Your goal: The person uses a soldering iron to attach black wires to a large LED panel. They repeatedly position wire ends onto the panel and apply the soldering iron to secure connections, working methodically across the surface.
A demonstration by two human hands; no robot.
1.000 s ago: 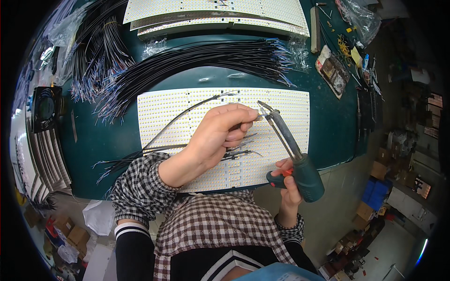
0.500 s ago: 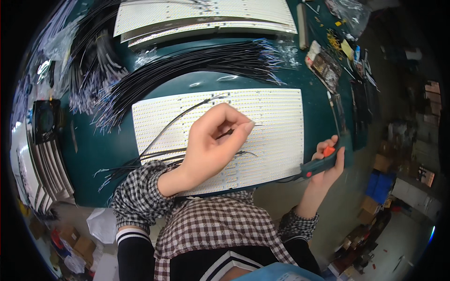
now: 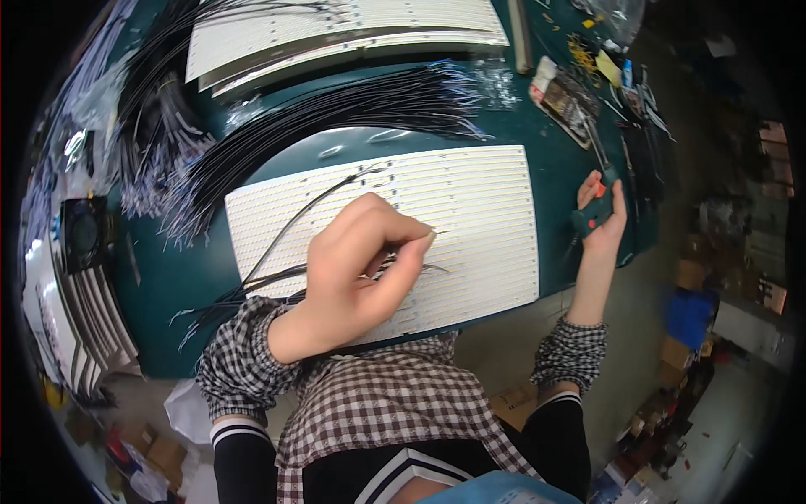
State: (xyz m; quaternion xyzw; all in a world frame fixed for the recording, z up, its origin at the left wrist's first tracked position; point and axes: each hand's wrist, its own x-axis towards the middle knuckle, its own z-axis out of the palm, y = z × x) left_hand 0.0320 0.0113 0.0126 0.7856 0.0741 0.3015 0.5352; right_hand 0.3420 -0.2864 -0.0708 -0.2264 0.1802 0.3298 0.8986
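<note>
A white LED circuit board [image 3: 487,193] with rows of small parts lies on the green table. Over its middle, my left hand [image 3: 353,265] is closed in a pinch on a thin black wire, whose fine end [image 3: 442,232] pokes out past the fingertips. More black wires [image 3: 290,275] lie across the board's left part, partly under this hand. To the right of the board, my right hand [image 3: 613,223] grips a dark green soldering iron [image 3: 594,213] with an orange-red trigger. Its slim tip points away from me, at a stained, dark-crusted tray [image 3: 569,102]; contact is unclear.
Behind the board lies a thick bundle of black wires [image 3: 336,109]. Farther back are stacked boards [image 3: 353,25]. More wires and a black fan-like device [image 3: 84,235] sit at left, above a stack of white panels [image 3: 96,319]. Hand tools [image 3: 642,101] lie at the far right.
My right hand has moved away from me with the soldering iron, bringing its tip to the stained tray. My left hand still pinches the wire over the board. The view has shifted slightly.
</note>
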